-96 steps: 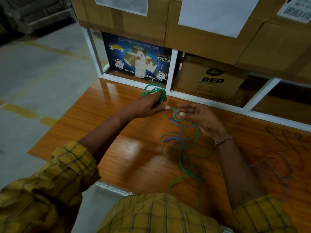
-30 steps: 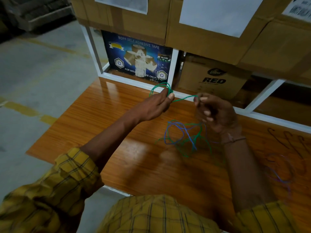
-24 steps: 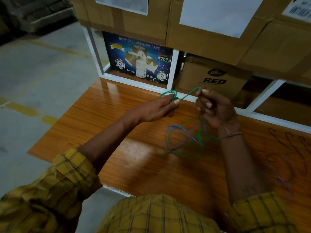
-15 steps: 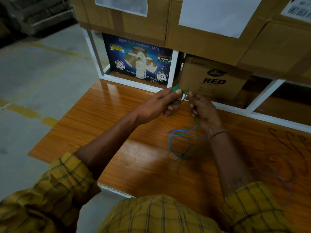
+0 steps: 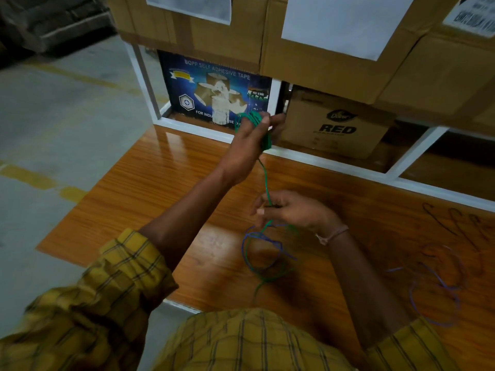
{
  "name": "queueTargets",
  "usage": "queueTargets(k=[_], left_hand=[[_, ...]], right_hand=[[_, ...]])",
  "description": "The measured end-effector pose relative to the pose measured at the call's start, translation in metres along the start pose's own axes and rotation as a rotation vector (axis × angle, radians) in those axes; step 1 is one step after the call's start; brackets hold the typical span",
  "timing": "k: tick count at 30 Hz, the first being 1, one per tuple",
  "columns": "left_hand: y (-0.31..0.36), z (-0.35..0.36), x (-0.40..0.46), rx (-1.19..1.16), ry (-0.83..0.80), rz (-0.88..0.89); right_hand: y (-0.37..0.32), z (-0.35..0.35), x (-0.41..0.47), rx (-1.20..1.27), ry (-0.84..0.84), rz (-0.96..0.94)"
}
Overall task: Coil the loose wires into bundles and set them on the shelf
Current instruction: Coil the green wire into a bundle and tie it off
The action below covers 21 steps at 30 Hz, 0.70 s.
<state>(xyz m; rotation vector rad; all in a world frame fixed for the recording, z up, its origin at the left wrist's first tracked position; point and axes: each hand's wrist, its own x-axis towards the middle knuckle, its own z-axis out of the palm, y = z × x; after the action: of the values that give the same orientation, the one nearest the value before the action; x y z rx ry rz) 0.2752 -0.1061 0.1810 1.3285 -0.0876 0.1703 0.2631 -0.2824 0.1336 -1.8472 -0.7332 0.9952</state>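
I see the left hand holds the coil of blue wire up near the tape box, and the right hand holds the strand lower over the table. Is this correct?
Not quite: the coil in the left hand is green wire, not blue, as the head view shows. The rest stands: it is held up near the tape box, and the right hand holds the strand lower over the table. The blue wire lies loose below.

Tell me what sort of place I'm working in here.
Most likely a warehouse or stockroom: taped cardboard cartons stacked on a white shelf frame, a box of adhesive tape stored beneath, and a concrete floor with yellow lines.
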Motion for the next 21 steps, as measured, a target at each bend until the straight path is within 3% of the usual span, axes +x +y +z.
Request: queueTargets(k=[4,9,16,21], left_hand=[[-0.015,-0.015,0.000,0.811,-0.124,0.085],[-0.025,-0.028,-0.009,1.258,-0.279,0.100],[-0.001,-0.043,-0.018,1.290,-0.510,0.051],[0.004,-0.045,-0.025,0.875,-0.350,-0.039]], right_hand=[[-0.008,-0.018,-0.014,-0.054,0.031,-0.069],[-0.012,-0.044,-0.025,-0.135,0.059,-0.071],[-0.003,-0.065,-0.029,-0.319,0.346,-0.059],[0.016,-0.060,-0.017,-0.171,0.492,-0.092]])
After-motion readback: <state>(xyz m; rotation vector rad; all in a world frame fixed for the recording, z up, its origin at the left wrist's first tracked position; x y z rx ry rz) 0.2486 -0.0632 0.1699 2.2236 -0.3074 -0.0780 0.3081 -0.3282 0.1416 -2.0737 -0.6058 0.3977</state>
